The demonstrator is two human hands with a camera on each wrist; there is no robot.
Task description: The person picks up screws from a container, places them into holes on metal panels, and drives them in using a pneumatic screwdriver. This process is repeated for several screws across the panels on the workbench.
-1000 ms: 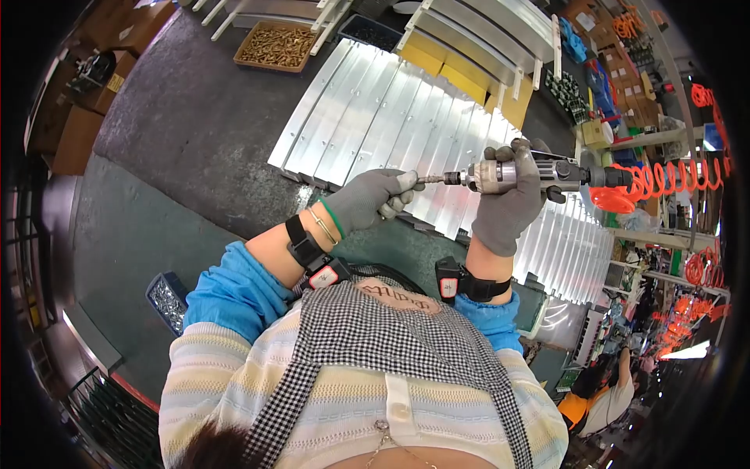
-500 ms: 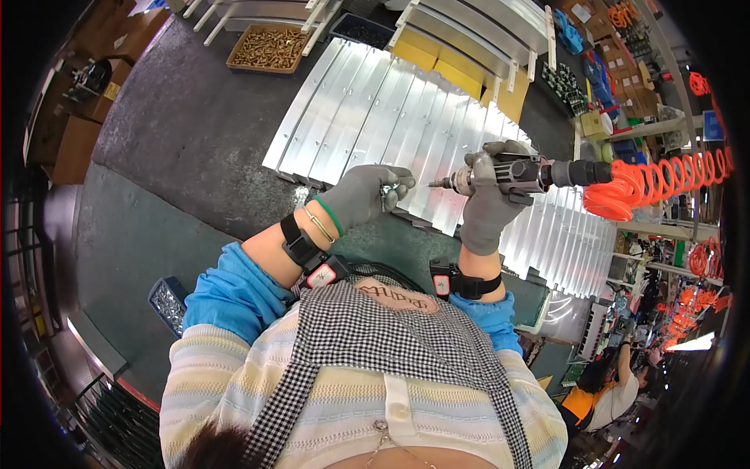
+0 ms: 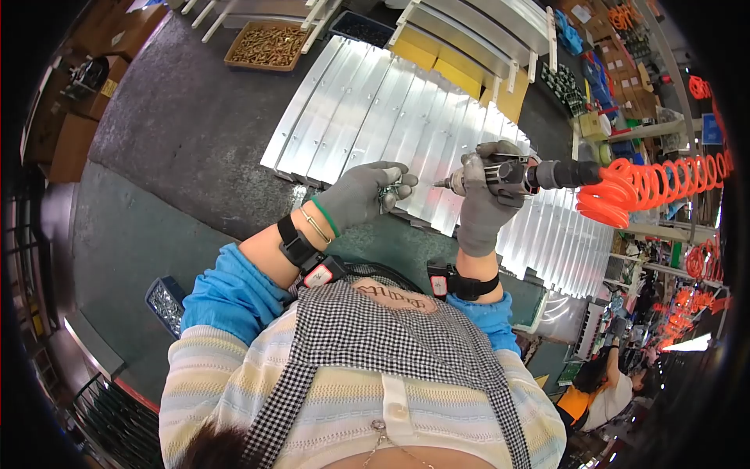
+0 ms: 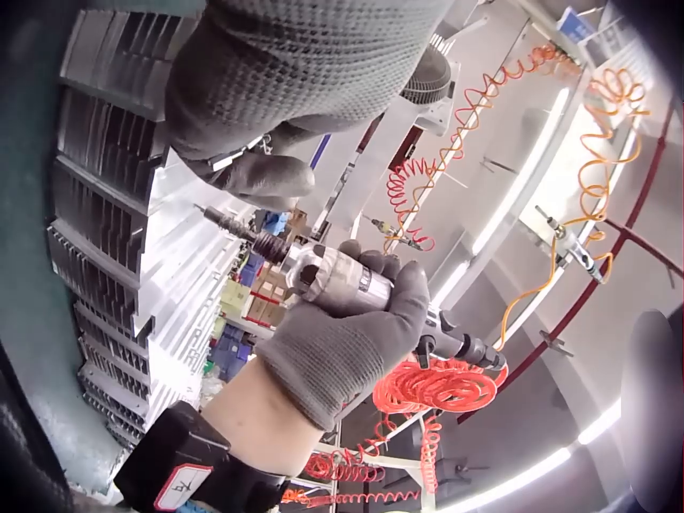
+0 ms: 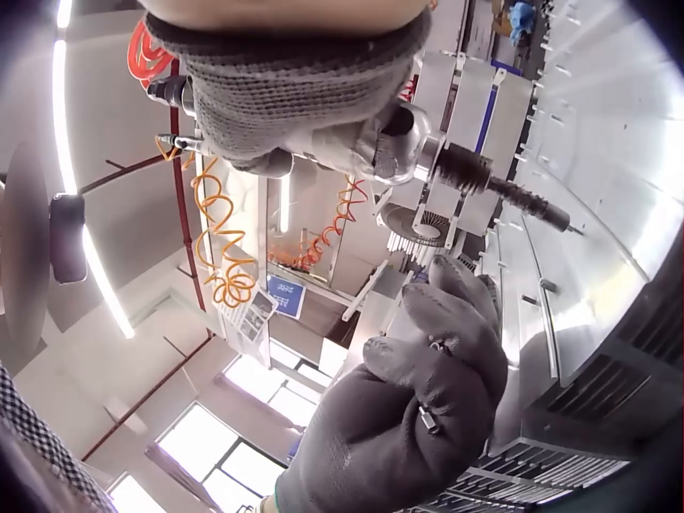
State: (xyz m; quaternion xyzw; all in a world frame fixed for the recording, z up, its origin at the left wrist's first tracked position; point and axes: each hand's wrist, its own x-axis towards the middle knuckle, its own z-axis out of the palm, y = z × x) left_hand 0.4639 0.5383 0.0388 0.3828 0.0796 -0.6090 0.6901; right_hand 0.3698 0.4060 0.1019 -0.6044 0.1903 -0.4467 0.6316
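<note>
My gloved right hand (image 3: 483, 215) grips an air screwdriver (image 3: 512, 177), its bit pointing left over a row of shiny metal strips (image 3: 363, 117). The thin bit (image 4: 222, 220) stands out bare from the tool's front in the left wrist view. My gloved left hand (image 3: 355, 199) is just left of the bit tip, apart from it. Its fingers curl around several small metal screws (image 3: 388, 191). Two of these screws (image 5: 429, 419) poke out between the fingers in the right wrist view; the others are hidden in the palm.
A coiled orange air hose (image 3: 625, 187) trails right from the tool. A tray of brass-coloured fasteners (image 3: 267, 47) sits at the back left of the dark bench (image 3: 180, 117). A blue bin of small silver parts (image 3: 166, 305) is near my left elbow. Another person (image 3: 601, 391) is at right.
My left hand has let go of the bit's tip, and screws now show among its curled fingers. My right hand has shifted slightly left with the screwdriver, which has turned in view.
</note>
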